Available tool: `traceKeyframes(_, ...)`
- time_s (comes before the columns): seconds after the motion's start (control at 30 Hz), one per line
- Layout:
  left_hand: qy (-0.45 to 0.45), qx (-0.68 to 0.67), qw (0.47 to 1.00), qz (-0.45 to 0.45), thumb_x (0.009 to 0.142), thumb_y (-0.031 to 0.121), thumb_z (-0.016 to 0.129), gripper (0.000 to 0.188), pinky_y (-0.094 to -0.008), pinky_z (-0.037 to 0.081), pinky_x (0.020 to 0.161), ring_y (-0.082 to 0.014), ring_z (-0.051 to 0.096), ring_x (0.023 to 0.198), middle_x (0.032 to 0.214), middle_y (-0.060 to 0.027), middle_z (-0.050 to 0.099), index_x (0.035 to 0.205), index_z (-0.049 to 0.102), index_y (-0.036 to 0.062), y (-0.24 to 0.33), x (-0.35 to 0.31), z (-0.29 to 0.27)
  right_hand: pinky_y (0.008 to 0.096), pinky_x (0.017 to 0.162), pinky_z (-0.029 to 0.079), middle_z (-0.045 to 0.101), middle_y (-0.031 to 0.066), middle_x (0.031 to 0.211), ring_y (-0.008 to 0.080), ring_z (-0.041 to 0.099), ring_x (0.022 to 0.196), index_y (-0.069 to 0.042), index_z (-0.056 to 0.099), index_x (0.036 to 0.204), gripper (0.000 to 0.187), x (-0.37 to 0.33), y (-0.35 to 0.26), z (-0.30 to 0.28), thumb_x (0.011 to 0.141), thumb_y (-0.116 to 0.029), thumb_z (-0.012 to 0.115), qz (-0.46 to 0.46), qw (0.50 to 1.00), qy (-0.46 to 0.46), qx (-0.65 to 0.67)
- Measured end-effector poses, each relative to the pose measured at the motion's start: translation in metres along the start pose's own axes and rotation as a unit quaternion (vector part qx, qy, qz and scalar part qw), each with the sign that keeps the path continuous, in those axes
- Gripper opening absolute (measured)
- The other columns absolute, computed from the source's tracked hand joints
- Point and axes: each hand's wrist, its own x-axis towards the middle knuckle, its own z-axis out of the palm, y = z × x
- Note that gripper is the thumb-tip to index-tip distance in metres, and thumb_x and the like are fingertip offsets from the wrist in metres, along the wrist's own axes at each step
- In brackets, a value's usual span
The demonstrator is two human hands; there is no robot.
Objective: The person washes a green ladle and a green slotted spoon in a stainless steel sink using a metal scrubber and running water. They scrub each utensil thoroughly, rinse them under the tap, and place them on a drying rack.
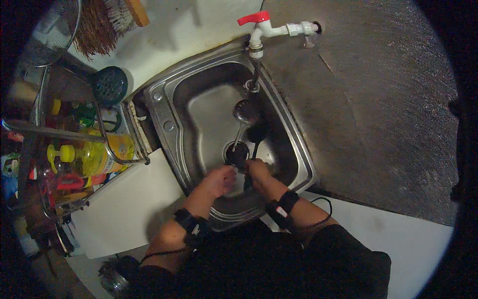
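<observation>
Both my hands are low inside a steel sink (214,107). My right hand (259,171) is closed round what looks like the handle of a dark long-handled utensil (256,132); its exact kind is lost in shadow. Beside it, on the left, my left hand (221,180) has curled, slightly blurred fingers close to the drain (233,158), and whether it grips anything is unclear. A metal ladle or skimmer (246,112) with a round head lies in the basin, its handle pointing toward the drain.
Above the sink's far edge is a white tap (256,35) with a red lever. At left, a metal rack (59,130) holds several bottles, among them a yellow pump bottle (92,158). A dark slotted skimmer (109,85) hangs beside it, below brushes (97,27).
</observation>
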Motion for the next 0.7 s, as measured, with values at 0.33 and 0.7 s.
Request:
traceKeyframes(0.33, 0.007, 0.025, 0.994, 0.104, 0.085, 0.034, 0.049, 0.025, -0.0360, 0.043, 0.073, -0.0153, 0.050, 0.083, 0.088, -0.0002, 0.053, 0.092, 0.052, 0.0107, -0.005, 0.001, 0.030, 0.0293, 0.070, 0.042, 0.052, 0.0076, 0.095, 0.0168, 0.051, 0.081, -0.002, 0.042, 0.111, 0.034, -0.077, -0.065, -0.014, 0.089, -0.027, 0.040, -0.022, 0.954, -0.092, 0.284)
traceKeyframes(0.7, 0.139, 0.058, 0.944, 0.293, 0.089, 0.019, 0.040, 0.015, -0.0260, 0.041, 0.048, -0.0135, 0.047, 0.056, 0.070, -0.0042, 0.047, 0.093, 0.044, 0.0047, 0.030, -0.071, 0.013, 0.0412, 0.082, 0.042, 0.035, 0.0179, 0.125, 0.0324, 0.042, 0.107, -0.012, 0.040, 0.123, 0.055, 0.018, -0.036, -0.010, 0.073, -0.025, 0.061, -0.242, 0.922, 0.001, -0.304)
